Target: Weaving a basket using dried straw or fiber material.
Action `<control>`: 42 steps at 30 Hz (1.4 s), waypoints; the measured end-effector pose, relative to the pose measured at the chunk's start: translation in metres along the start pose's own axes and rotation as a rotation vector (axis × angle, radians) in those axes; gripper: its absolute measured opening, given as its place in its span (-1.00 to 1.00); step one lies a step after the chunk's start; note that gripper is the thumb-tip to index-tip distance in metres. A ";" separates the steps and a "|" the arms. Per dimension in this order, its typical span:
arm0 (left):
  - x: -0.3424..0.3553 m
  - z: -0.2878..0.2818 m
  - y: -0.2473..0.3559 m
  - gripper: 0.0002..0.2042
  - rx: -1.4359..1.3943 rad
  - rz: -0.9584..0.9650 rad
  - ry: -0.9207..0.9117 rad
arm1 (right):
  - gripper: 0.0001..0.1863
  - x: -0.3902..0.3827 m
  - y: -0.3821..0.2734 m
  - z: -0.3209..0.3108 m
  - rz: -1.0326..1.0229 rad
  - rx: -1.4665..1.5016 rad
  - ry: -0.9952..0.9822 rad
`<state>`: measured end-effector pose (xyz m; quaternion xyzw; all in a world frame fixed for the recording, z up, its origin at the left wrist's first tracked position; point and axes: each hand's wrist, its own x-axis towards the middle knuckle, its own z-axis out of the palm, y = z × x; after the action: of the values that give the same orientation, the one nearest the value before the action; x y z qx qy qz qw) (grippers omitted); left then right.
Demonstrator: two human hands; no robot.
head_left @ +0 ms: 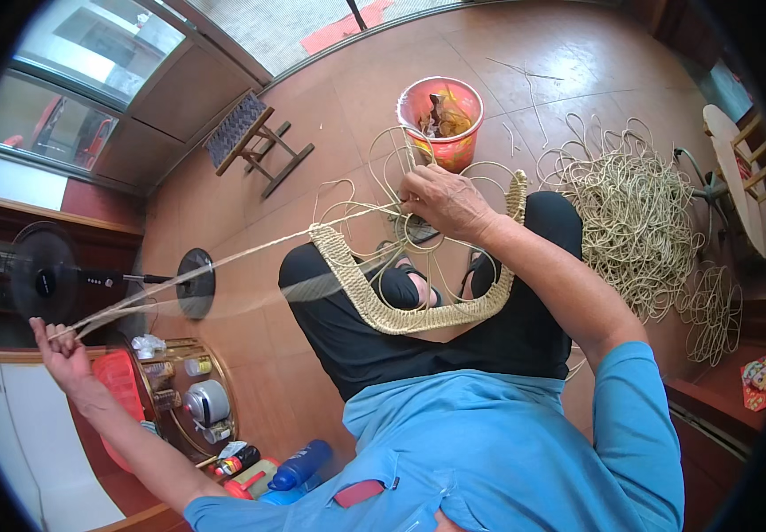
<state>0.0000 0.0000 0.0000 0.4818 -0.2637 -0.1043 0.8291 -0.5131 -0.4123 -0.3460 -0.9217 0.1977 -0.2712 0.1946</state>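
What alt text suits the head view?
The left hand holds cord stretched leftward; the right hand grips cord near the open side of a woven U-shaped band on the lap. A red bucket stands ahead, a cord heap right of it.

The reddish tiled floor (347, 115) bears a stool (239, 131) at the upper left, a bucket (458, 151) at the top centre, a fan's round base (197, 293) at the left and sandalled feet (420, 288) at the centre. At the right a large heap of cord (627, 222) spreads over it, a smaller tangle (711, 312) just beside, with loose strands (535, 102) at the upper right. Black-trousered thighs (325, 344), at the centre, carry a woven frame (436, 321); a rack (231, 403), lower left, holds a pot (207, 401).
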 end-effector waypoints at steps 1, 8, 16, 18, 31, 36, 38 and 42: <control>0.015 -0.006 0.017 -0.78 0.071 0.066 0.161 | -0.80 0.003 -0.006 0.002 0.029 0.043 0.025; -0.043 0.099 -0.058 -0.73 0.927 0.526 -0.018 | -0.90 -0.003 0.001 -0.004 0.019 0.069 0.031; -0.250 0.237 -0.252 -0.88 1.118 0.393 -0.561 | -0.88 -0.006 0.002 -0.010 -0.065 0.044 0.057; -0.289 0.243 -0.292 -0.80 0.903 0.023 -0.693 | -0.88 -0.006 -0.001 -0.008 -0.074 0.039 0.035; -0.367 0.275 -0.371 -0.37 0.371 -0.574 -0.526 | -0.83 -0.008 -0.016 0.002 -0.026 -0.280 -0.005; -0.365 0.281 -0.371 -0.32 0.357 -0.594 -0.486 | -0.83 -0.003 -0.014 0.003 -0.019 -0.297 -0.009; -0.365 0.285 -0.368 -0.27 0.389 -0.567 -0.510 | -0.85 0.002 -0.018 0.001 0.060 -0.298 -0.099; -0.367 0.291 -0.376 -0.23 0.325 -0.542 -0.492 | -0.83 0.007 -0.019 -0.007 0.102 -0.182 -0.116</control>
<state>-0.4341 -0.2525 -0.3294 0.6195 -0.3309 -0.3883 0.5966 -0.5067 -0.4010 -0.3286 -0.9384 0.2566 -0.1878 0.1351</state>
